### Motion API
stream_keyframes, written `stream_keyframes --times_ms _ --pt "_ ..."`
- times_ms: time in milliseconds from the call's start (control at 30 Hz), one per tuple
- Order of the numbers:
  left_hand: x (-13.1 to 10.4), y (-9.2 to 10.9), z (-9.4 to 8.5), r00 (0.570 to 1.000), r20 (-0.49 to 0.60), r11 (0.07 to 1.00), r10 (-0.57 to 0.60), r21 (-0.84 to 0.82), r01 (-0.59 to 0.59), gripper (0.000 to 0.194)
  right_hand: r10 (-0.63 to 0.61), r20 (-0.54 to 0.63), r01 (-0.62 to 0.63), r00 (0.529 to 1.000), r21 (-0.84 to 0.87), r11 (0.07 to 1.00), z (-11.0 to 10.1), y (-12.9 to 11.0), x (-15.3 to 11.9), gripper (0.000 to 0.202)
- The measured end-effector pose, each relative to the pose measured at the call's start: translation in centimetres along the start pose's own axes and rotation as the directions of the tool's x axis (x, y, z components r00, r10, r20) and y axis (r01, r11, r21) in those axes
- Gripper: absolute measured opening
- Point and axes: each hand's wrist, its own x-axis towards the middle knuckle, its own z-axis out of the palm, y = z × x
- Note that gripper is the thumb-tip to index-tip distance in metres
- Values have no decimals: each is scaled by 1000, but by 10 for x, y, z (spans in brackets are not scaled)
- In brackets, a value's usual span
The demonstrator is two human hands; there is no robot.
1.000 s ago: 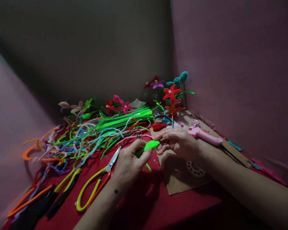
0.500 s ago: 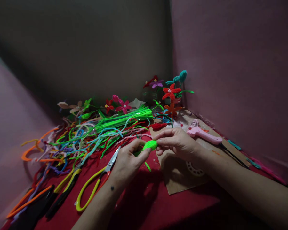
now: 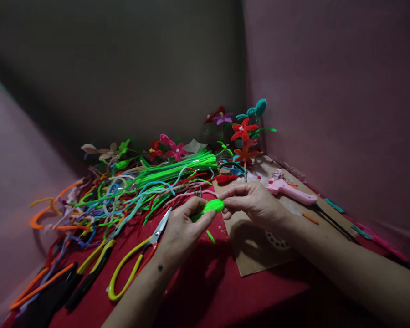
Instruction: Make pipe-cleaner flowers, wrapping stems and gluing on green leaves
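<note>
A bright green pipe-cleaner bud (image 3: 214, 206) is held between my two hands above the red cloth (image 3: 205, 282). My left hand (image 3: 187, 221) pinches its left end between thumb and fingers. At the bud's right tip, the thumb and fingertips of my right hand (image 3: 251, 202) are closed on it. Its lower left part is hidden behind my left fingers. Scissors (image 3: 153, 241) with yellow and red handles lie just left of my left wrist. A short green pipe-cleaner piece (image 3: 210, 236) rests on the cloth below the bud.
Loose coloured pipe cleaners (image 3: 123, 205) and a green bundle (image 3: 181, 168) lie at left and centre. Yellow-black pliers (image 3: 92, 271) sit at lower left. Pipe-cleaner flowers (image 3: 244, 130) stand behind. A pink glue gun (image 3: 290, 191) lies on cardboard (image 3: 249, 255) at right, near the wall.
Both hands stay almost in place, still closed on the green bud. The bud looks slightly turned between the fingers. Nothing else on the cloth has visibly moved.
</note>
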Motion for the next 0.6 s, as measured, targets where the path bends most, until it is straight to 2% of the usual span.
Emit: stream_keyframes --times_ms 167,600 --pt "-1 6 -3 999 49 1000 -20 -3 20 20 -1 0 1 1000 -7 1000 -2 1 1 12" --pt "-4 1 0 999 -4 994 38 105 -37 16 -20 16 20 1000 -18 1000 -1 1 -2 12"
